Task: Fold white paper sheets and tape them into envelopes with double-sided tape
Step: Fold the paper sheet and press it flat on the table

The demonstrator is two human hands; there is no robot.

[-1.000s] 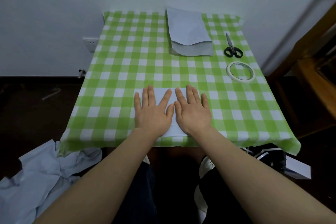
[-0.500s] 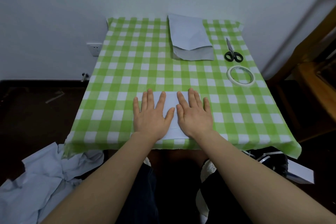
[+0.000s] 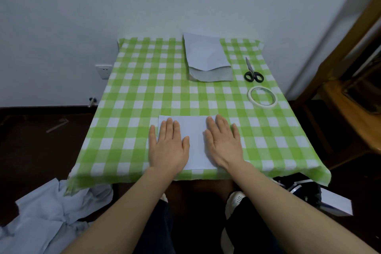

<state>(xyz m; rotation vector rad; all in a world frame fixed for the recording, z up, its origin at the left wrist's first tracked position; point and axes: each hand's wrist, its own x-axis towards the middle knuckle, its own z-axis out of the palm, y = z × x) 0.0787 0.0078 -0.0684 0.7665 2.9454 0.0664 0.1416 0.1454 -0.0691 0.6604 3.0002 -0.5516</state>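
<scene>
A folded white paper (image 3: 195, 140) lies flat just below the middle of the frame, near the bottom edge of a table (image 3: 134, 109) covered in green and white checks. Both hands press on it, palms down. The left hand (image 3: 168, 146) covers the paper's left side, fingers straight and close together, with the little finger off the paper's edge on the cloth. The right hand (image 3: 223, 144) covers the right side, also flat with fingers straight and its outer fingers on the cloth. A strip of bare paper shows between the hands.

Above centre, at the table's top edge, sits a stack (image 3: 206, 57) of pale sheets. To its right lie black-handled scissors (image 3: 252, 71), closed, and below them a tape roll (image 3: 262, 96) lies flat.

Crumpled paper (image 3: 47, 212) is heaped on the dark floor at lower left. A wall socket (image 3: 103, 70) shows left of the table, and wooden furniture (image 3: 350, 109) stands at the right edge.
</scene>
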